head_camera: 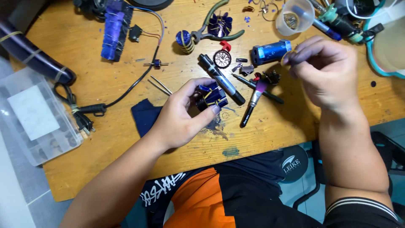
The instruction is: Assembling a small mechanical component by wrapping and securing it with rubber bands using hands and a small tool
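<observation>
Blue plastic rotor piece bound with yellow bands [211,96]: held above the middle of the wooden worktable [105,139], pinched between thumb and curled fingers of the left hand [183,116]. Right hand [325,71]: raised to the right of it, fingertips closed narrowly on something small and pale at their tips, too small to identify. Step in hand, as judged: fitting or binding a small part to the rotor piece; the next move calls for bringing the two hands together with a fine, steady pinch. Just beside the left hand: black marker pen [221,79], purple-handled brush [254,99], thin dark screwdriver [257,88]. Further up: blue cylindrical motor [271,51], small spoked wheel [222,59], green-handled pliers [215,25], clear plastic cup [295,17]. Far left: clear plastic storage box [36,120], black power cable [126,88].
</observation>
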